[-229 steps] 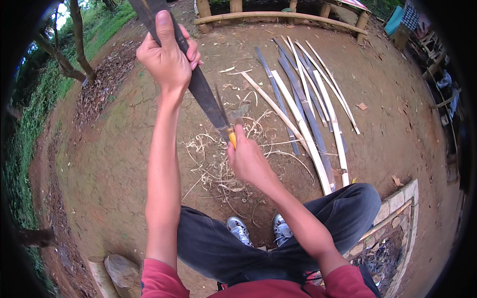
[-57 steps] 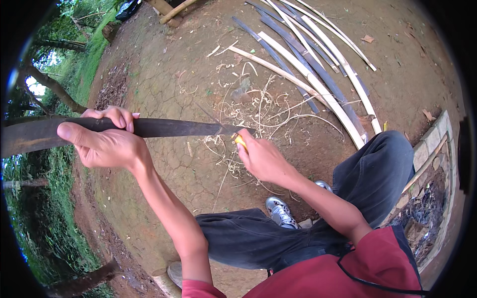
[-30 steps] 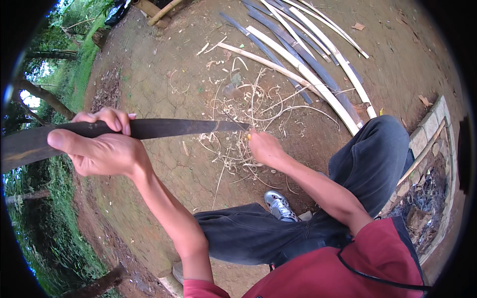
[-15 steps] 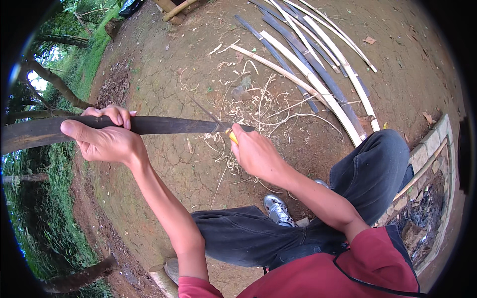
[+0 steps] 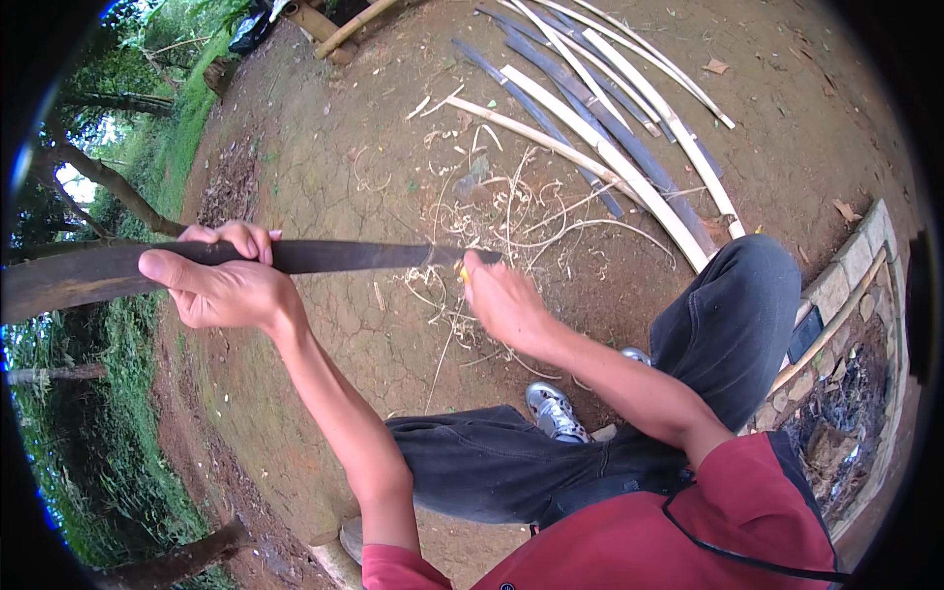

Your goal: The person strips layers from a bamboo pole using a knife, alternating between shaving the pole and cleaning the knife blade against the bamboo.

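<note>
A long dark bamboo strip (image 5: 344,258) reaches from the left edge of the view to the middle, roughly level above the ground. My left hand (image 5: 231,285) is closed round it, thumb on the near side and fingertips over the far edge. At the strip's right end, my right hand (image 5: 509,307) is closed round a knife with a yellow handle (image 5: 464,274), its thumb against the strip. The knife's blade is hardly visible by a pale notch in the strip. Below the right hand's side of the strip lie thin curled shavings (image 5: 511,211).
Several split bamboo strips (image 5: 600,147), dark and pale, lie on the bare earth at the far right. A stone-edged pit (image 5: 846,270) with ash is at the right, beside my bent knee (image 5: 733,305). Trees and undergrowth (image 5: 108,433) line the left.
The knife's blade, seen pointing away beyond the strip before, now barely shows. Both hands keep their grips, and the whole scene has shifted slightly in the view.
</note>
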### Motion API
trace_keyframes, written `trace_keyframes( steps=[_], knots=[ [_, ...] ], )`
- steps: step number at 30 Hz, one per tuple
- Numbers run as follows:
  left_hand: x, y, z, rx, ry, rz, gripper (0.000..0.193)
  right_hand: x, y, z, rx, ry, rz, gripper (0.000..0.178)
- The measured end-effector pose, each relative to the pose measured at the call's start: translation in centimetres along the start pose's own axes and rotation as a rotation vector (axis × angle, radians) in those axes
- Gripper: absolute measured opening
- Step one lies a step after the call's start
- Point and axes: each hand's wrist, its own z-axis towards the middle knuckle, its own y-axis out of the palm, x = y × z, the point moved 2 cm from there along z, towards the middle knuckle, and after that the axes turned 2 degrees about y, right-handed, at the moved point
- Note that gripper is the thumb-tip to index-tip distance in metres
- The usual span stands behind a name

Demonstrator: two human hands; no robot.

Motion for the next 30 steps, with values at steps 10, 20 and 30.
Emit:
trace_keyframes(
  steps=[10, 20, 30],
  knots=[
    [1.2, 0.8, -1.4, -0.028, -0.02, 0.033, 0.06, 3.8, 1.4, 0.5, 0.005, 0.114, -0.219, 0.024],
    [0.9, 1.0, -1.0, -0.083, -0.075, 0.088, 0.061, 6.0, 2.9, 1.9, -0.039, 0.104, -0.08, 0.023],
    [0.0, 0.4, 0.0, -0.084, -0.012, 0.115, 0.058, 7.8, 6.1, 4.4, 0.104, 0.284, -0.047, 0.024]
  ],
)
